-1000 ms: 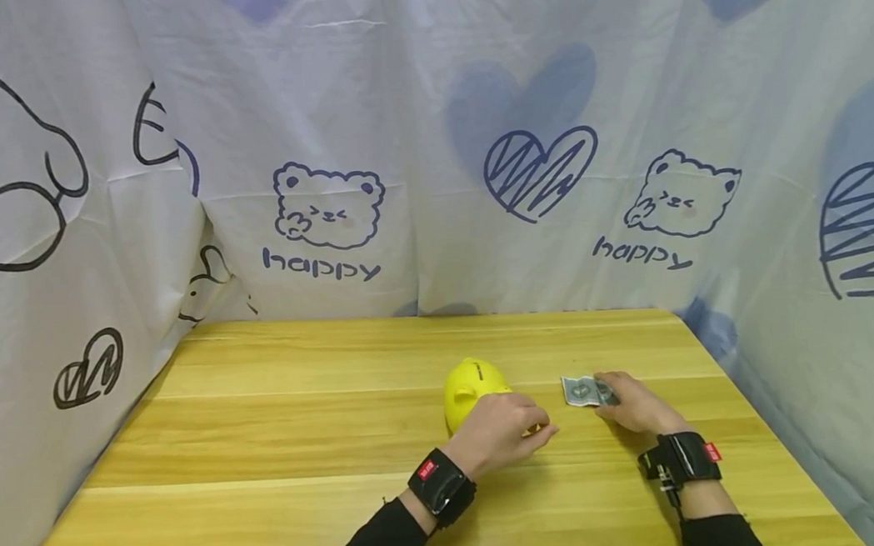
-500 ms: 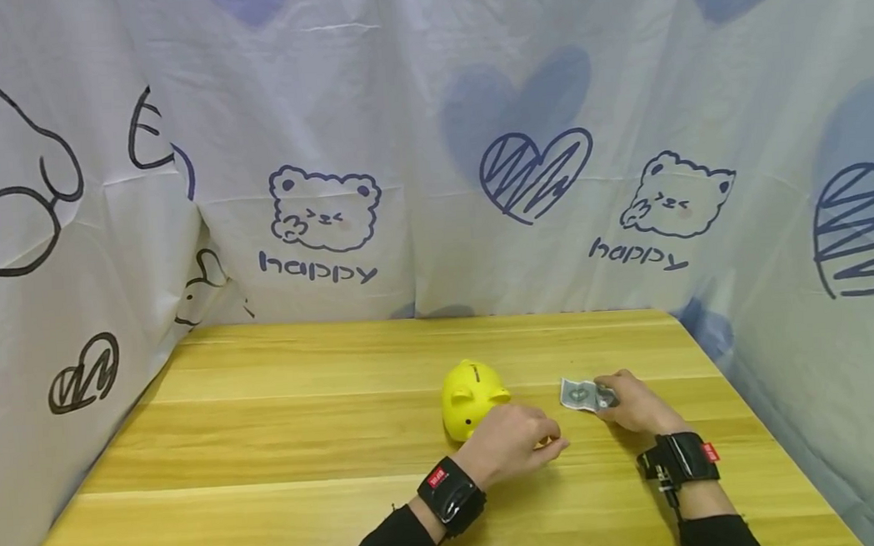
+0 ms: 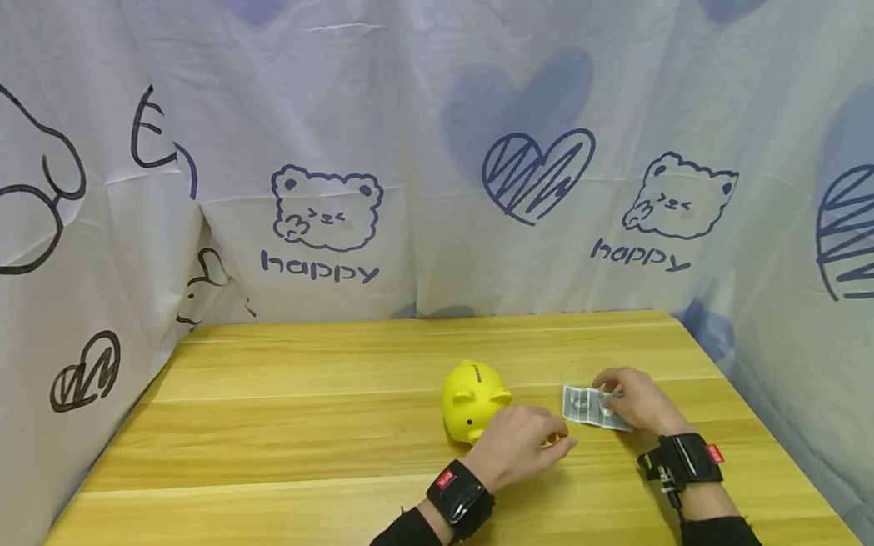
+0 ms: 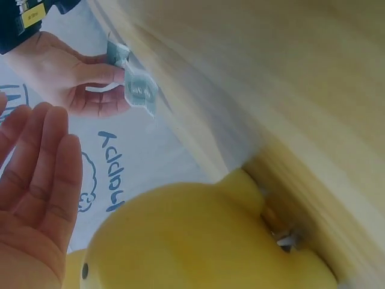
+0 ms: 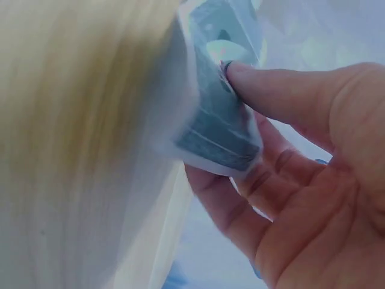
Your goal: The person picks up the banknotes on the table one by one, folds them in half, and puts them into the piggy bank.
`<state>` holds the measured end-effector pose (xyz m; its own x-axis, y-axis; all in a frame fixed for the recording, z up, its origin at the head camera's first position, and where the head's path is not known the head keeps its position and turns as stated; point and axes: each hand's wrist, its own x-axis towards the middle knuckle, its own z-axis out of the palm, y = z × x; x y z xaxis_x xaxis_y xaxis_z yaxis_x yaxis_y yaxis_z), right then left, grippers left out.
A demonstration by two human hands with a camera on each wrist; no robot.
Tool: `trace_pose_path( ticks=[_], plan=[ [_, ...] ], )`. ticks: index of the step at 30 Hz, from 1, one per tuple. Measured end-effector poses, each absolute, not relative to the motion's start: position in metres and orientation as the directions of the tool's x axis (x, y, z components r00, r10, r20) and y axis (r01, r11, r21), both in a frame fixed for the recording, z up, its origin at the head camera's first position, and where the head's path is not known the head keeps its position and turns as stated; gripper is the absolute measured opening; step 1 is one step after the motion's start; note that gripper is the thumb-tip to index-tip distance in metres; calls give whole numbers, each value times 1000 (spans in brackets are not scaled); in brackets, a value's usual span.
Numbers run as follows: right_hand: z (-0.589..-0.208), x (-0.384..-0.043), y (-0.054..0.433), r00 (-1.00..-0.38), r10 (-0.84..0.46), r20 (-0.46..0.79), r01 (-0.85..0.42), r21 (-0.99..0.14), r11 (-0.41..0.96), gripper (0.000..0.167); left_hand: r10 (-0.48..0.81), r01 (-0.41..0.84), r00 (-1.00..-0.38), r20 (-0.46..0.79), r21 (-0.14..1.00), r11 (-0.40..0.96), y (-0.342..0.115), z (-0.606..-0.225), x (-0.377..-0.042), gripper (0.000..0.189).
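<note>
A yellow piggy bank (image 3: 469, 400) with a dark slot on top stands on the table. In the head view my left hand (image 3: 518, 445) overlaps its near right side. The left wrist view has that hand (image 4: 39, 180) with its fingers extended and nothing in them, next to the yellow body. To the right, my right hand (image 3: 640, 398) pinches a creased green banknote (image 3: 588, 406) close over the table. Thumb and fingers grip the banknote (image 5: 219, 114) from both sides in the right wrist view.
The wooden table (image 3: 267, 450) reaches back to a white curtain (image 3: 435, 248) printed with hearts and bears. More of this cloth hangs at both sides. A black band (image 3: 462, 499) is strapped round the left wrist and another (image 3: 689, 458) round the right.
My left hand has shifted right and nearer to me, so more of the piggy bank shows. The banknote in my right hand is turned and more spread out.
</note>
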<state>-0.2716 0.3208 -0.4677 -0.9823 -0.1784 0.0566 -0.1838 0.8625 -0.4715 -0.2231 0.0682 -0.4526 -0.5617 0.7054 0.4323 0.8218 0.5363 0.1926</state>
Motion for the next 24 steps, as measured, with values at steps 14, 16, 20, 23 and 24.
trace_pose_path(
  ticks=[14, 16, 20, 23, 24],
  plan=[
    [-458, -271, 315, -982, -159, 101, -189, -546, 816, 24, 583, 709, -703, 407, 342, 617, 76, -454, -220, 22],
    [-455, -271, 314, -981, -165, 107, -196, -545, 815, 18, 564, 689, -724, 398, 367, 625, 76, -455, -220, 26],
    [-449, -270, 311, -982, -158, 102, -188, -549, 814, 13, 525, 649, -760, 383, 411, 640, 77, -456, -219, 35],
    [-447, -270, 309, -982, -160, 105, -191, -551, 812, 14, 505, 628, -778, 373, 448, 636, 78, -456, -219, 41],
    [-446, -269, 309, -981, -160, 108, -193, -552, 811, 14, 500, 622, -783, 371, 459, 634, 78, -456, -219, 42]
  ],
)
